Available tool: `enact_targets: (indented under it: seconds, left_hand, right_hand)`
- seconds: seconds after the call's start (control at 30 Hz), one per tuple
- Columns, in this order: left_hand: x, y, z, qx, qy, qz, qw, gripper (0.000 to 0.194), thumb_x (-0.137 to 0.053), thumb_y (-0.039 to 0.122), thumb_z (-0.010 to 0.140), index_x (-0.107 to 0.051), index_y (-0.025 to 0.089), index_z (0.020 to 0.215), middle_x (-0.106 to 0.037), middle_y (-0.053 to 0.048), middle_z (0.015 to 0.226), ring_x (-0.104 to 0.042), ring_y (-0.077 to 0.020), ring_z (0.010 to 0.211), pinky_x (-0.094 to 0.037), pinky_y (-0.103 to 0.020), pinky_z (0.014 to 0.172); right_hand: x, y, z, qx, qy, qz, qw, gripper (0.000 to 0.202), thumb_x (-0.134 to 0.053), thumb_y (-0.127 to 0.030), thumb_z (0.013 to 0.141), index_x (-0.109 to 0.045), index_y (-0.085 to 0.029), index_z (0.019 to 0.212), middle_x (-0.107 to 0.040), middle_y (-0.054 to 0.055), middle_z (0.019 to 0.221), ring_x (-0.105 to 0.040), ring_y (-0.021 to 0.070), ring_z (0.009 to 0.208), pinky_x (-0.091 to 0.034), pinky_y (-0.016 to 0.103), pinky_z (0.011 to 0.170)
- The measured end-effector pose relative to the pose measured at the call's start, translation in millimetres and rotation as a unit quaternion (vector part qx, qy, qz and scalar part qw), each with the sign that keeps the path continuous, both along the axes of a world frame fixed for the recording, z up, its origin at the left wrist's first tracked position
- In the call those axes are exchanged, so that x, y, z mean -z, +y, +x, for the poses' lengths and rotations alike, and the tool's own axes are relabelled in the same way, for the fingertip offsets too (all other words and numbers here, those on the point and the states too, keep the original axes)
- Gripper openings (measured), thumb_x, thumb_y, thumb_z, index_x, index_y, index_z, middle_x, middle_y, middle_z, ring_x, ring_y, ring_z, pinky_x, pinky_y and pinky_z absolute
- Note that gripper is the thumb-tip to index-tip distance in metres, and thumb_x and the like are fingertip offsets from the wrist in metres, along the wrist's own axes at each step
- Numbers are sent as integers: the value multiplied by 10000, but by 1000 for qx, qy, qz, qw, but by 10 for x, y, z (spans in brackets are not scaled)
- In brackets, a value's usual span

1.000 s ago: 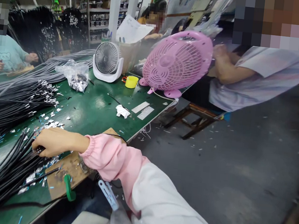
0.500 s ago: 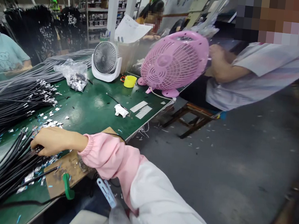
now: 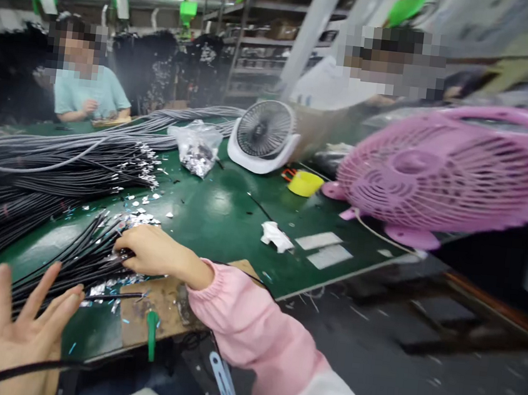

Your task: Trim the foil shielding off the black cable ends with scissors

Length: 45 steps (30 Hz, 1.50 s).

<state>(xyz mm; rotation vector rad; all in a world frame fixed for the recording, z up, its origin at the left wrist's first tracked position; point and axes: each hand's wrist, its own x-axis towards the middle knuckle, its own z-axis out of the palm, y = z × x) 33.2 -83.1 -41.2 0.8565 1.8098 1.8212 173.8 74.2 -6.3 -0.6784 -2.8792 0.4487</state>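
Note:
Black cables point(image 3: 82, 266) lie in a bundle on the green table, their stripped ends among white and blue scraps. My right hand point(image 3: 152, 250), in a pink sleeve, rests at the cable ends with its fingers curled together; what they hold, if anything, is too small to make out. Low at the left, my left hand point(image 3: 33, 330) is raised with its fingers spread, and a single black cable point(image 3: 58, 364) crosses in front of its palm. Under the right wrist lies a wooden board point(image 3: 137, 329) with a green clamp point(image 3: 151, 335) at its edge.
Behind stand a white fan point(image 3: 265, 131), a large pink fan point(image 3: 427, 167), a plastic bag point(image 3: 198, 148) and yellow tape point(image 3: 305, 183). More cables point(image 3: 59, 166) fill the table's left. A person point(image 3: 90, 94) sits across the table, another farther right.
My view has turned left, so the table things appear farther right. My left hand has come into view, fingers spread. My right hand is still at the cable ends.

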Motion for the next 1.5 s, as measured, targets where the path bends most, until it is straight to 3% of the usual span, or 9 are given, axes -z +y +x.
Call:
enact_targets:
  seconds: [0.1, 0.57, 0.77, 0.87, 0.93, 1.1, 1.2, 1.33, 1.5]
  left_hand:
    - [9, 66, 63, -34, -81, 20, 996, 1020, -844, 254, 638, -312, 476, 1479, -738, 8, 1118, -753, -187, 822, -649, -297, 754]
    - [84, 82, 16, -30, -58, 44, 997, 1012, -840, 226, 608, -361, 413, 1479, -762, 4, 973, -716, -108, 670, -617, -209, 665]
    - [-72, 237, -306, 19, 112, -41, 993, 447, -805, 435, 585, -766, 235, 982, -689, 39, 608, -582, -117, 479, -487, -197, 429]
    - [-236, 486, -527, 85, 284, -146, 944, 389, -681, 565, 620, -780, 241, 811, -788, -12, 795, -722, -219, 709, -577, -283, 650]
    - [-307, 730, -658, 155, 438, -228, 856, 417, -541, 575, 719, -777, 259, 858, -799, -13, 866, -736, -235, 762, -567, -308, 713]
    - [-226, 1323, -783, 198, 511, -282, 788, 209, -606, 409, 695, -733, 245, 666, -762, -58, 687, -719, -269, 695, -508, -302, 646]
    - [-95, 1445, -738, 199, 532, -298, 767, 188, -635, 353, 684, -650, 224, 548, -710, -77, 600, -702, -285, 650, -481, -306, 602]
    - [-29, 1363, -693, 161, 546, -268, 777, 275, -514, 330, 808, -661, 198, 617, -707, -128, 678, -701, -302, 698, -499, -355, 677]
    - [-90, 1219, -622, 126, 508, -152, 838, 415, -399, 400, 883, -747, 183, 949, -744, -102, 856, -681, -222, 721, -517, -306, 712]
  right_hand:
    - [-5, -29, 5, 1, -14, -8, 1000, 204, -590, -108, 855, -735, -152, 991, -744, 97, 1002, -654, 223, 899, -384, 295, 671]
    - [8, -46, 6, 55, 29, -46, 997, 183, -631, -69, 812, -753, -151, 921, -757, 82, 937, -660, 207, 863, -385, 270, 672]
    - [67, 16, -20, 245, 254, -81, 932, 198, -620, -137, 862, -767, -176, 989, -769, 47, 861, -659, 171, 738, -421, 258, 679]
    - [94, 28, -24, 254, 301, -84, 915, 203, -586, -181, 912, -759, -170, 1019, -767, 48, 854, -643, 156, 680, -415, 248, 647]
    - [103, 21, -27, 249, 304, -90, 915, 201, -579, -195, 925, -756, -168, 1015, -765, 45, 843, -636, 155, 665, -405, 244, 629]
    - [95, -9, -27, 244, 280, -95, 924, 174, -595, -178, 908, -762, -174, 957, -756, 37, 794, -618, 154, 645, -379, 244, 608]
    - [87, -19, -24, 234, 263, -108, 930, 170, -605, -153, 888, -768, -170, 934, -756, 42, 777, -605, 152, 632, -377, 248, 612]
    - [89, -32, -27, 219, 242, -121, 938, 147, -628, -147, 858, -770, -187, 861, -756, 34, 752, -604, 152, 623, -384, 241, 604]
    - [108, -40, -60, 200, 280, -91, 935, 150, -645, -86, 826, -748, -177, 765, -740, 28, 732, -609, 144, 633, -409, 229, 606]
